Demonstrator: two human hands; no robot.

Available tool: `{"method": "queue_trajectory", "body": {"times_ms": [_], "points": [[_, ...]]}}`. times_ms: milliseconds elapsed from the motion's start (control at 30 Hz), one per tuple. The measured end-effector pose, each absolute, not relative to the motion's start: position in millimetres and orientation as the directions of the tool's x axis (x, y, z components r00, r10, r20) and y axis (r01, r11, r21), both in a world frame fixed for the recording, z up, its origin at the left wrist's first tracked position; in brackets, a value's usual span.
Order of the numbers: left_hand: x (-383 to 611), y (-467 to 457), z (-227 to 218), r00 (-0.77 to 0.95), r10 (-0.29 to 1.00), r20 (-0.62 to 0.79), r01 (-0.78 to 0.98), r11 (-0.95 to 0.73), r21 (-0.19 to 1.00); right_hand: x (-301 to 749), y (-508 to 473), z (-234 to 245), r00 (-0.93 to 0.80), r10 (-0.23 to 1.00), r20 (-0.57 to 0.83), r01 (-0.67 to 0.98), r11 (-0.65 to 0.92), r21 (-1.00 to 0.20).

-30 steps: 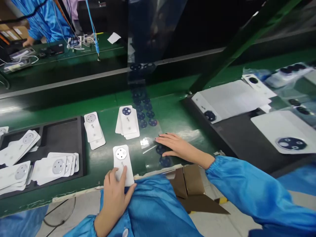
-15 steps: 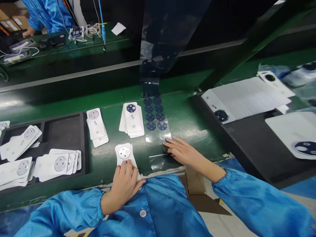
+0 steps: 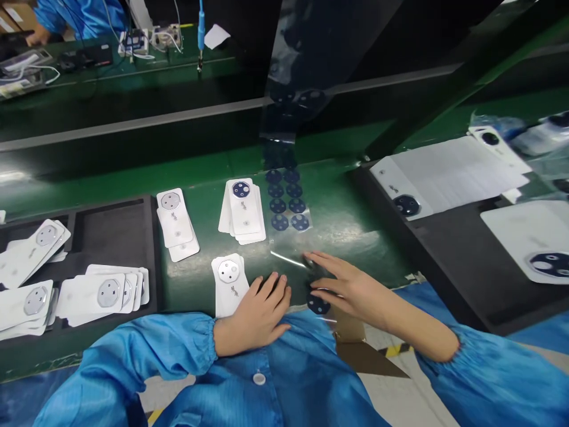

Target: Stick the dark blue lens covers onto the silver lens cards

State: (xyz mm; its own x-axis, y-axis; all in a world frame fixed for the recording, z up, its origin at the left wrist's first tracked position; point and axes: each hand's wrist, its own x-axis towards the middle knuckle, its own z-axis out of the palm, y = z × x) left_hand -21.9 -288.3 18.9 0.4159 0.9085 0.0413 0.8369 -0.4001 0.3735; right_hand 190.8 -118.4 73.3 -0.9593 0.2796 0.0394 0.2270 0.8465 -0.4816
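Film strip (image 3: 288,222), clear and carrying dark round lens covers (image 3: 280,222) in two columns, lies on the green workbench (image 3: 347,243), and its upper length rises out of view into the dark background. At the strip's near end, the right hand (image 3: 351,290) reaches over with fingers half curled, a single lens cover (image 3: 318,304) showing just beneath them; whether those fingers pinch the film, I cannot tell. Left of the strip, the left hand (image 3: 253,314) lies open and flat with fingers spread, gripping nothing, just beside a white card (image 3: 229,279) that bears a round silver-ringed lens. Farther left of the strip stand a stack of white cards (image 3: 242,207), topped by a dark lens, and a second stack of cards (image 3: 175,225), then a black foam tray (image 3: 115,231) with more cards (image 3: 100,293) lying in it. Right of the strip, a black mat (image 3: 444,261) holds white sheets (image 3: 457,172). Beyond the strip, across the bench, a co-worker's hand (image 3: 38,37) works near a hanging blue-handled tool (image 3: 201,24).
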Motion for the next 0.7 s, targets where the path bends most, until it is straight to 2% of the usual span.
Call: {"method": "queue_trajectory", "body": {"times_ms": [100,167,233,267,300,367,433,533,633,700], "points": [[-23,-289,18,0.390,0.919,0.066,0.778,-0.367,0.510,190,-142,102,-0.888,0.459,-0.010,0.364,0.690,-0.625],[-25,-291,21,0.352,0.931,0.098,0.711,-0.334,0.618,186,-158,109,-0.802,0.596,-0.046,0.393,0.469,-0.791],[-27,-295,27,0.280,0.951,0.127,0.615,-0.280,0.737,177,-172,103,-0.693,0.712,-0.114,0.284,0.124,-0.951],[-28,-297,31,0.225,0.965,0.132,0.557,-0.239,0.796,171,-178,96,-0.638,0.751,-0.168,0.187,-0.060,-0.981],[-30,-298,34,0.160,0.979,0.125,0.489,-0.189,0.851,163,-185,88,-0.588,0.774,-0.236,0.099,-0.221,-0.970],[-34,-298,41,0.037,0.997,0.067,0.332,-0.076,0.940,148,-196,72,-0.523,0.777,-0.349,-0.001,-0.411,-0.912],[-38,-295,45,-0.028,0.999,-0.019,0.166,0.023,0.986,133,-206,61,-0.513,0.762,-0.396,-0.024,-0.474,-0.880],[-44,-287,46,-0.040,0.991,-0.126,-0.023,0.125,0.992,117,-218,53,-0.532,0.763,-0.366,-0.023,-0.445,-0.895],[-49,-284,44,-0.071,0.980,-0.185,-0.106,0.177,0.979,111,-222,52,-0.550,0.766,-0.333,0.023,-0.385,-0.923],[-51,-286,42,-0.098,0.976,-0.195,-0.114,0.183,0.976,112,-221,53,-0.543,0.774,-0.325,0.131,-0.304,-0.944]]}}
